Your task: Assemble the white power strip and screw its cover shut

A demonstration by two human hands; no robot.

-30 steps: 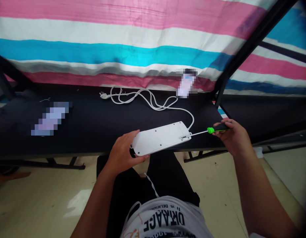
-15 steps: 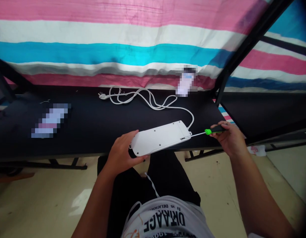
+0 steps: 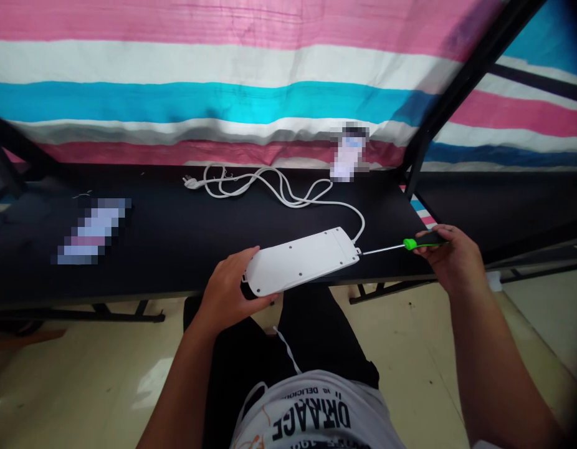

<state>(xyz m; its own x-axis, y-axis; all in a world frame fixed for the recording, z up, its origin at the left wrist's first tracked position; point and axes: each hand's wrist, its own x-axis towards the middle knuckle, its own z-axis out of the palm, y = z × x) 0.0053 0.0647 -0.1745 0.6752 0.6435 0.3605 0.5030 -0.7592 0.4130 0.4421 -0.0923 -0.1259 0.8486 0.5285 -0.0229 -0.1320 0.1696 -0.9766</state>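
Observation:
A white power strip (image 3: 311, 259) lies with its screw-dotted back face up, at the front edge of the black table. My left hand (image 3: 232, 290) grips its left end, thumb along the near side and fingers at the far side. In my right hand (image 3: 452, 252) is a screwdriver (image 3: 410, 244) with a green and black handle, its shaft pointing left. The tip is at the strip's right end, by the small hanging loop; whether it touches cannot be made out. From the strip's far right corner runs a white cord (image 3: 288, 196), loosely coiled behind, ending in a plug (image 3: 190, 183).
On the black table (image 3: 162, 243), a blurred-out flat object (image 3: 95, 231) lies at the left and another (image 3: 348, 154) at the back right. Behind hangs a striped sheet (image 3: 223, 103). Black metal frame bars (image 3: 422, 134) stand at both sides.
My right hand has moved right with the screwdriver, and its tip has left the near right screw area for the strip's right end. My left hand and the strip are nearly unmoved.

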